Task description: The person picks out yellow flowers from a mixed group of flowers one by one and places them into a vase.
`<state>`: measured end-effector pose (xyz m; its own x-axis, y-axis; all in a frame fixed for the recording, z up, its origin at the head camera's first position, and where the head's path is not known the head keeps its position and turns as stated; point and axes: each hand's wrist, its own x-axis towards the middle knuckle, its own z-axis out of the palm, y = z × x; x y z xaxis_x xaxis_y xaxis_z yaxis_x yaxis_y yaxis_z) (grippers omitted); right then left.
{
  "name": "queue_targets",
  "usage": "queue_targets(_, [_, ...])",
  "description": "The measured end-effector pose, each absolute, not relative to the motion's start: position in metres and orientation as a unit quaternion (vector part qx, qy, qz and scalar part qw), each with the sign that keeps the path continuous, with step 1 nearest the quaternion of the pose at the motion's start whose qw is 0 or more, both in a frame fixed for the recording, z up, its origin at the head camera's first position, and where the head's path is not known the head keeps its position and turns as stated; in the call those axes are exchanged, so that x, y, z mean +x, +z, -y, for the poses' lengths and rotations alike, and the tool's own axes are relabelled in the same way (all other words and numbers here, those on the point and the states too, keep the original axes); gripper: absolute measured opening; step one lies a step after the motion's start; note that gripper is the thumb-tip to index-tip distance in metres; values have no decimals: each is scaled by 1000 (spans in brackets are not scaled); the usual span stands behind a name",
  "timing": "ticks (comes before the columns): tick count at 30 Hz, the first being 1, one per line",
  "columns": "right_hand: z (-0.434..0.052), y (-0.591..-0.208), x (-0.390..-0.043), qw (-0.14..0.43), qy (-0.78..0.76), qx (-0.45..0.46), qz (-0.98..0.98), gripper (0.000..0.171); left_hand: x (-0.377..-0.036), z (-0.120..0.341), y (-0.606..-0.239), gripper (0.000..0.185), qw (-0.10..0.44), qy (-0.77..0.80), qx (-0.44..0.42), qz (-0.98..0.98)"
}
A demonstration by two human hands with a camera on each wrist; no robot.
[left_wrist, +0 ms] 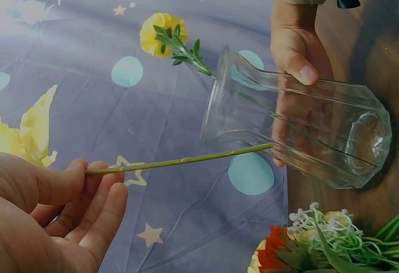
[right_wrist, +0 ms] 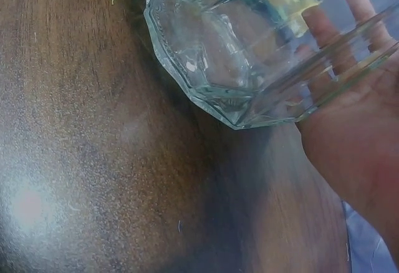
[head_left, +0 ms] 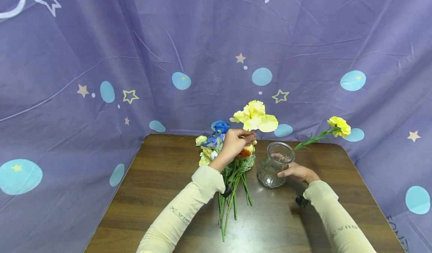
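Note:
My left hand (head_left: 240, 136) pinches the thin green stem (left_wrist: 181, 159) of a large yellow flower (head_left: 256, 116) and holds it up above the table. In the left wrist view the stem's free end reaches the side of a clear ribbed glass vase (left_wrist: 299, 126). My right hand (head_left: 294, 171) wraps round that vase (head_left: 275, 164), which stands on the table. A yellow carnation (head_left: 339, 126) sits in the vase, its stem leaning out to the right. In the right wrist view my right hand's fingers (right_wrist: 324, 30) lie against the vase's wall (right_wrist: 218, 55).
A bunch of artificial flowers (head_left: 229, 163), blue, white, yellow and orange, lies on the brown wooden table (head_left: 158, 181) just left of the vase, stems toward me. A purple star-patterned cloth (head_left: 202, 50) hangs behind and on both sides.

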<state>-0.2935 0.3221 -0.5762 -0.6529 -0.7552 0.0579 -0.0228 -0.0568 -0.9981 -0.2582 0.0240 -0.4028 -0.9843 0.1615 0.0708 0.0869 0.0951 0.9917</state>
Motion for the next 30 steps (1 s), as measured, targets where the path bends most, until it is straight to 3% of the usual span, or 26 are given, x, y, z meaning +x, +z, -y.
queue_targets(30, [-323,-577,-293,278,-654,-303,-635,75,-269,-63,-345,17,-21,647,184,-740])
